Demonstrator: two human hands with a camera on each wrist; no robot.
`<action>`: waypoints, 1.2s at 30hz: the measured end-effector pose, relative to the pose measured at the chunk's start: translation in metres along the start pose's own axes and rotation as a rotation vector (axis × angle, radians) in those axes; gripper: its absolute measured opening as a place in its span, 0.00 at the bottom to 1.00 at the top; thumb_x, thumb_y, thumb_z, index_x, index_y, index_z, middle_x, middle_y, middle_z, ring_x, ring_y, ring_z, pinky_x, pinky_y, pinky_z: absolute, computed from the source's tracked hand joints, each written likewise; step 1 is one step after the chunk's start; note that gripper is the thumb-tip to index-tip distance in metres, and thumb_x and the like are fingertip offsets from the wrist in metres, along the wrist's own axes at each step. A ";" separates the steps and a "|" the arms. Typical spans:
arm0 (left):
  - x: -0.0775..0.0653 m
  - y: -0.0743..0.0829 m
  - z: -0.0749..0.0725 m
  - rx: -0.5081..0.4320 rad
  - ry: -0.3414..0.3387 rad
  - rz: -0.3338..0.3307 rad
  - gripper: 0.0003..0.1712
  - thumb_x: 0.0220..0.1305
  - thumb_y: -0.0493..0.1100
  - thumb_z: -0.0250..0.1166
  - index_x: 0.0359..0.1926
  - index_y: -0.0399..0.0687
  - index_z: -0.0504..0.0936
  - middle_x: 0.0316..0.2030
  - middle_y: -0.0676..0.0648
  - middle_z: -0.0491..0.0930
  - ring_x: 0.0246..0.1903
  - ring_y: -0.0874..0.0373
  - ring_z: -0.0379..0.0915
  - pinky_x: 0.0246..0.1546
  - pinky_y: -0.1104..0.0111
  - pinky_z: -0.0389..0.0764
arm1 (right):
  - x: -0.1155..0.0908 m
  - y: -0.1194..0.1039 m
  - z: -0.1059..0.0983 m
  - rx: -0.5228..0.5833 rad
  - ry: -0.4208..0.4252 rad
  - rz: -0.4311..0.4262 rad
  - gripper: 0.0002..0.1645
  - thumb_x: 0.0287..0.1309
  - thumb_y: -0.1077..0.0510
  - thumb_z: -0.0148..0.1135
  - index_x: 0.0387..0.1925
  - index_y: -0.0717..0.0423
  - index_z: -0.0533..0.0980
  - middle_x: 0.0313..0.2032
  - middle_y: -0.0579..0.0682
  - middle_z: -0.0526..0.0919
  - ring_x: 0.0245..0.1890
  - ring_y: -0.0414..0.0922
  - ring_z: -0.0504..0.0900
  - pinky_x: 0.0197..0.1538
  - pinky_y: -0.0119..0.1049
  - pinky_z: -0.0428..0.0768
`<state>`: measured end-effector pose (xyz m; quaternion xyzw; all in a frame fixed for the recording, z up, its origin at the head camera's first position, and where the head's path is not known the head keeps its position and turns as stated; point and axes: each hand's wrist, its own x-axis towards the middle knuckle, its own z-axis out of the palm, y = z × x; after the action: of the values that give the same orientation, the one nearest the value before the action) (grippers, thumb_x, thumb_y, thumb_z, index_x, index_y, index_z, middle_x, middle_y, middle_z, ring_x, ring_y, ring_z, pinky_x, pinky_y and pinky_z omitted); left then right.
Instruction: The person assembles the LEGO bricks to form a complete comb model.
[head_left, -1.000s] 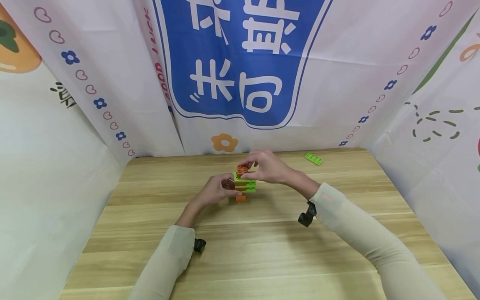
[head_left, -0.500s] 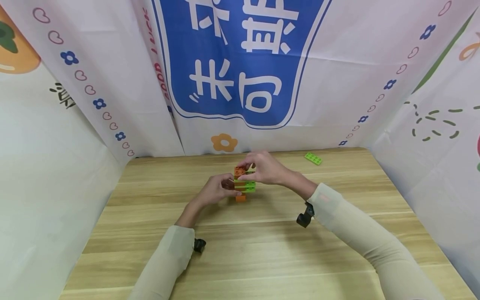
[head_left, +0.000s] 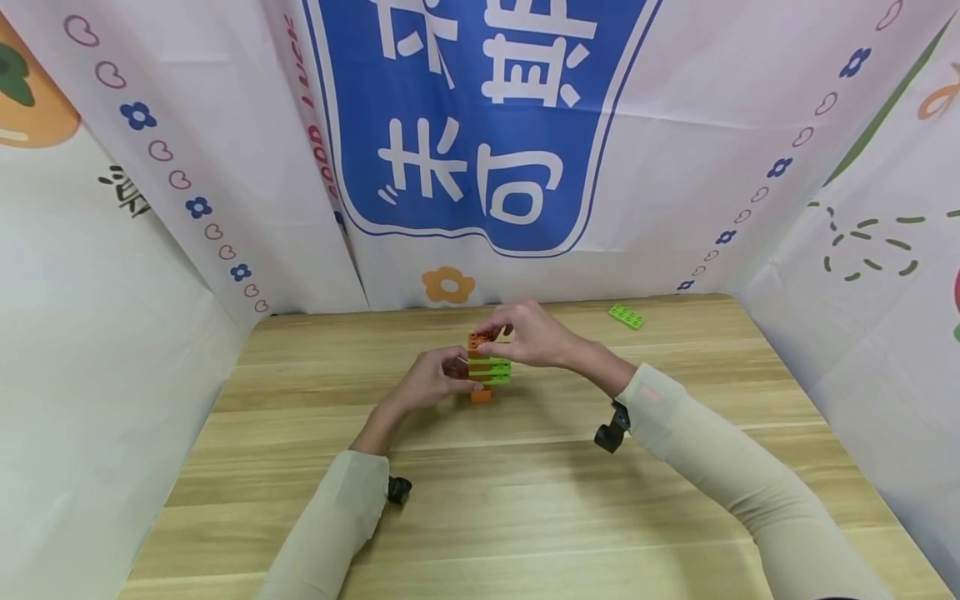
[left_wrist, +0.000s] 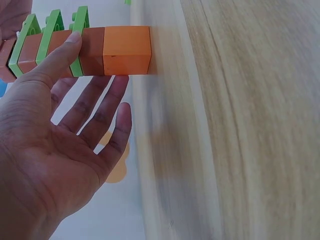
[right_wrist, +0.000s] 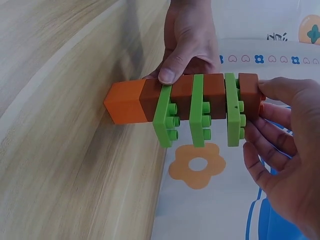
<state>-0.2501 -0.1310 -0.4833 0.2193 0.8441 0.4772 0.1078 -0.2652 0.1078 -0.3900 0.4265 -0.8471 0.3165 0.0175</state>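
Note:
A tower of toy building bricks stands upright on the table, with an orange brick (right_wrist: 127, 102) at its foot. Above that, brown bricks (left_wrist: 94, 50) alternate with three green studded plates (right_wrist: 198, 112) that jut out to one side. My left hand (head_left: 431, 379) grips the tower low down, thumb on the near side and fingers behind. At the top, my right hand (head_left: 536, 337) pinches the uppermost brown brick (right_wrist: 248, 95) between thumb and fingers. This brick sits right against the top green plate, its studs partly covered by the fingers.
A loose green studded plate (head_left: 626, 317) lies near the table's back edge, right of the tower. The wooden table (head_left: 495, 517) ends at a printed cloth backdrop (head_left: 637, 192), with more cloth on both sides.
My right hand has shifted the top brown brick slightly left, lining it up over the tower, and its thumb has risen a little. The left hand keeps its hold.

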 end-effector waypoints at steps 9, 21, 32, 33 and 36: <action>-0.001 0.000 0.000 -0.014 -0.006 0.011 0.16 0.64 0.41 0.78 0.51 0.45 0.86 0.47 0.46 0.90 0.45 0.53 0.87 0.52 0.57 0.87 | 0.000 0.000 0.000 0.022 0.000 0.003 0.14 0.64 0.55 0.76 0.48 0.59 0.89 0.40 0.49 0.90 0.39 0.41 0.87 0.48 0.47 0.89; 0.000 -0.001 -0.001 -0.022 -0.013 -0.005 0.16 0.64 0.41 0.79 0.51 0.47 0.86 0.47 0.47 0.90 0.46 0.54 0.87 0.53 0.57 0.86 | 0.000 0.001 0.002 0.009 -0.005 0.014 0.16 0.65 0.55 0.76 0.50 0.59 0.88 0.41 0.49 0.90 0.39 0.40 0.87 0.44 0.32 0.85; -0.001 0.001 -0.001 -0.022 0.000 0.012 0.15 0.63 0.42 0.79 0.47 0.44 0.85 0.46 0.44 0.90 0.45 0.52 0.87 0.52 0.54 0.87 | -0.001 -0.003 0.004 -0.013 0.019 -0.020 0.16 0.64 0.57 0.75 0.50 0.62 0.88 0.41 0.52 0.90 0.38 0.43 0.86 0.41 0.39 0.87; -0.001 0.001 -0.001 -0.020 0.002 0.017 0.15 0.63 0.42 0.79 0.47 0.44 0.85 0.45 0.44 0.90 0.45 0.52 0.87 0.52 0.54 0.87 | -0.001 -0.003 0.005 -0.017 0.021 -0.021 0.16 0.65 0.56 0.75 0.50 0.62 0.88 0.41 0.51 0.90 0.38 0.43 0.86 0.41 0.38 0.87; -0.001 0.001 -0.001 -0.014 0.000 0.020 0.15 0.63 0.42 0.79 0.47 0.44 0.85 0.45 0.44 0.90 0.44 0.52 0.87 0.52 0.55 0.87 | -0.001 -0.003 0.005 -0.022 0.024 -0.012 0.16 0.65 0.56 0.75 0.50 0.61 0.88 0.41 0.51 0.90 0.39 0.43 0.86 0.42 0.36 0.87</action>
<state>-0.2490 -0.1314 -0.4822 0.2271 0.8384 0.4844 0.1044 -0.2609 0.1043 -0.3925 0.4277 -0.8477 0.3119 0.0343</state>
